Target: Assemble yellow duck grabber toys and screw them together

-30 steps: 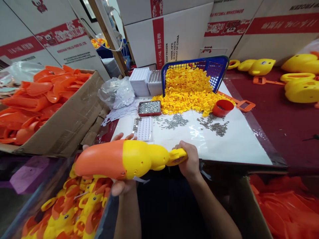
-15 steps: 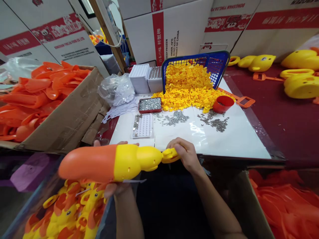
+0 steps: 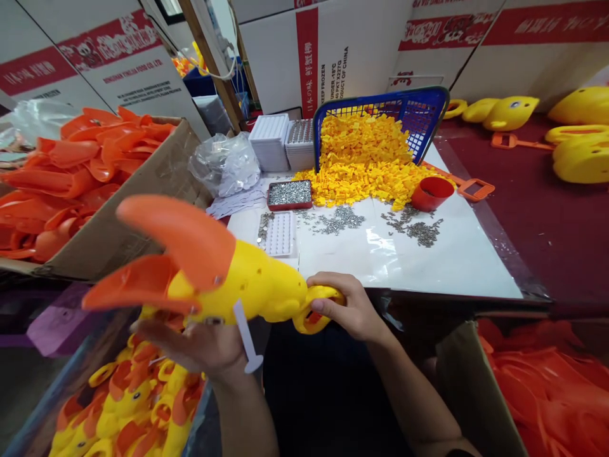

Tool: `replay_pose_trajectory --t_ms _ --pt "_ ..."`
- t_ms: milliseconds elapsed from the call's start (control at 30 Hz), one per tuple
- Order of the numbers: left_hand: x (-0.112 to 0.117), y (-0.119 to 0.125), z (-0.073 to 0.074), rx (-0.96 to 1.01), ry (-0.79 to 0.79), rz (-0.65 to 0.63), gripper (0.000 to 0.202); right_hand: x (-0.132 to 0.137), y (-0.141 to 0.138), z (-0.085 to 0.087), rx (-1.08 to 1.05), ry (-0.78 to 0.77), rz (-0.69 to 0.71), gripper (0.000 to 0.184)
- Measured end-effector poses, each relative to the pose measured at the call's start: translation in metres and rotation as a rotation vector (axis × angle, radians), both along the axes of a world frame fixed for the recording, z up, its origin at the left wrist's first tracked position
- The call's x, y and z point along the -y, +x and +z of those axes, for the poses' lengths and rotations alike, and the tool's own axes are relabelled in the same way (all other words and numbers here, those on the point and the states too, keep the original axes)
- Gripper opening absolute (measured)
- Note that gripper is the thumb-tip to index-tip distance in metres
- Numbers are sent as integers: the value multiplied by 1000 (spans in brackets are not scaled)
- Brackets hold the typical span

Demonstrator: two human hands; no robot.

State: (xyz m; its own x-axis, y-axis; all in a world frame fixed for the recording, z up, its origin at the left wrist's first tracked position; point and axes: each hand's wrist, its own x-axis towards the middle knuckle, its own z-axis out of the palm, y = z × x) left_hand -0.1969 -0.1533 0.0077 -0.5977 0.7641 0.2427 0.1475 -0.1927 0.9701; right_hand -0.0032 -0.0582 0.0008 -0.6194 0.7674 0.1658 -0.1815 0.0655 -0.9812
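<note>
I hold a yellow duck-head toy grabber (image 3: pixel 252 285) with an orange beak, which gapes open toward the left. My right hand (image 3: pixel 349 308) is closed round the yellow ring handle at the toy's right end. My left hand (image 3: pixel 200 346) cups the toy's body from underneath, fingers spread. A white plastic tag (image 3: pixel 245 336) hangs from the underside of the toy, just right of my left hand.
A bin of finished duck grabbers (image 3: pixel 128 406) sits at lower left. Cardboard boxes of orange beak halves stand at left (image 3: pixel 71 184) and lower right (image 3: pixel 556 393). On the white sheet (image 3: pixel 451 266) lie screws, a screw tray (image 3: pixel 289 193), a red cup (image 3: pixel 432 192) and a blue basket (image 3: pixel 428 114) spilling yellow pieces.
The toy's beak has swung open; it was shut before. The toy has turned so the ring handle and white tag now face me, and my left hand has slid beneath the body.
</note>
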Motion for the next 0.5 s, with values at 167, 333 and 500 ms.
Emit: replay_pose_trajectory --t_ms 167,333,500 --pt "-10 25 -21 304 -77 -41 47 5 -24 -22 -183 -450 -71 39" --pt "-16 58 -36 193 -175 -70 47 8 -38 -36 -209 -405 -182 41" --pt "1 47 -55 23 -117 250 38 19 -48 -27 -135 -206 -107 43"
